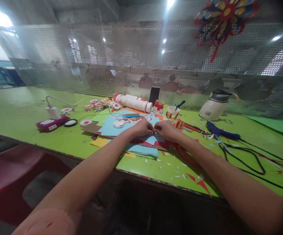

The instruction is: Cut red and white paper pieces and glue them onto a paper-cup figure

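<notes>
both hands, left hand (144, 127) and right hand (166, 130), meet fingertip to fingertip, each grip pinched shut on a small paper piece (154, 132) above blue sheets (112, 128) on the green surface (21, 111), scraps (180, 173) already cut, folding seemingly unfinished.

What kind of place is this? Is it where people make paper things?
Probably a craft workshop. Both hands pinch a small piece over sheets of coloured paper on a green table, with paper scraps scattered about, a blue glue gun nearby, and a paper pinwheel hanging above.
</notes>
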### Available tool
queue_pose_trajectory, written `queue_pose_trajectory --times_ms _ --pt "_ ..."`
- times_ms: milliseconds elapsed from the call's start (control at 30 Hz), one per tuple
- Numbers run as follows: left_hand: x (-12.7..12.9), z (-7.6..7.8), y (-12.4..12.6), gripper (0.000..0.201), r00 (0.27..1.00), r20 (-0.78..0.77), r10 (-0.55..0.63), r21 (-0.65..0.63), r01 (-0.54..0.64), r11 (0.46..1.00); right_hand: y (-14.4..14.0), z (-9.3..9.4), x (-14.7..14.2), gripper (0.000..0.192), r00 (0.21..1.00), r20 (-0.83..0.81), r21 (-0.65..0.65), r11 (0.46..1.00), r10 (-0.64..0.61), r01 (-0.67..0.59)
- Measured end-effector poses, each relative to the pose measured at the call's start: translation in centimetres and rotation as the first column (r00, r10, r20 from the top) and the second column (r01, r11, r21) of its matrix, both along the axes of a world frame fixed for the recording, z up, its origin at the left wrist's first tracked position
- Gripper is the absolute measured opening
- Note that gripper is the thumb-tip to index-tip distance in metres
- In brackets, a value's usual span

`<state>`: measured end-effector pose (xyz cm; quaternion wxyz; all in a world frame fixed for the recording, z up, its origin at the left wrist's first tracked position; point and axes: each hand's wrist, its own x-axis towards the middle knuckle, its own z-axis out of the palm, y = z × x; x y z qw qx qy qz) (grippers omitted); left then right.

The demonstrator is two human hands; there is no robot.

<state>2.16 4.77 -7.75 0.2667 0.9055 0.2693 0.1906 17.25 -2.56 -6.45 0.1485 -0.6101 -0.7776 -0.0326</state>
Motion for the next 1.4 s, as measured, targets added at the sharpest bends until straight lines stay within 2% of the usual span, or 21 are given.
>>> queue_pose_trajectory --times_ms 400,633,800,933,1033,1067,1133,1167,1233,1333,1400 --pt "-0.4 0.6 -0.1 0.02 0.999 -0.038 0.001 -0.021 -0.001 1.0 -0.4 -0.1 0.1 0.02 0.999 0.028 -0.016 0.999 0.029 -0.028" --pt "-1.5 1.5 0.2 0.026 0.998 0.009 0.066 0.025 -0.066 0.997 -0.7 0.4 0.0 0.022 0.999 0.02 0.003 0.999 0.045 -0.045" --pt "-0.9 1.1 -0.1 0.021 1.0 -0.026 0.002 0.009 -0.002 1.0 -0.8 0.1 -0.1 0.019 0.999 0.013 -0.02 0.999 0.05 -0.049" --pt "-0.7 1.0 -0.5 0.018 1.0 -0.023 -0.017 -0.03 0.016 0.999 -0.8 0.1 -0.1 0.018 0.998 -0.038 -0.02 0.998 0.053 -0.054" --pt "-1.1 1.4 -0.7 0.022 1.0 0.003 -0.019 -0.063 0.02 0.998 -0.9 0.8 0.2 0.019 0.99 -0.128 -0.011 0.998 0.057 -0.059" --pt "-1.2 1.6 -0.8 0.024 0.999 0.034 -0.03 -0.11 0.033 0.993 -1.0 1.1 0.3 0.021 0.984 -0.166 -0.014 0.998 0.06 -0.063" --pt "-1.6 1.9 -0.9 0.026 0.986 0.152 -0.069 -0.296 0.112 0.949 -1.5 1.9 0.6 0.028 0.97 -0.235 -0.026 0.997 0.067 -0.076" --pt "-1.7 2.0 -1.1 0.025 0.97 0.229 -0.086 -0.411 0.176 0.894 -1.8 2.2 0.8 0.031 0.959 -0.274 -0.035 0.996 0.072 -0.085" --pt "-1.9 2.3 -1.4 0.023 0.926 0.366 -0.097 -0.599 0.314 0.737 -2.4 3.0 1.1 0.033 0.916 -0.393 -0.05 0.992 0.085 -0.113" --pt "-1.9 2.5 -2.0 0.023 0.891 0.438 -0.115 -0.721 0.425 0.547 -3.5 3.9 1.1 0.032 0.807 -0.581 -0.062 0.984 0.099 -0.166" --pt "-1.8 2.5 -2.3 0.027 0.886 0.445 -0.132 -0.76 0.451 0.467 -4.0 4.3 1.0 0.033 0.769 -0.629 -0.062 0.98 0.11 -0.191"
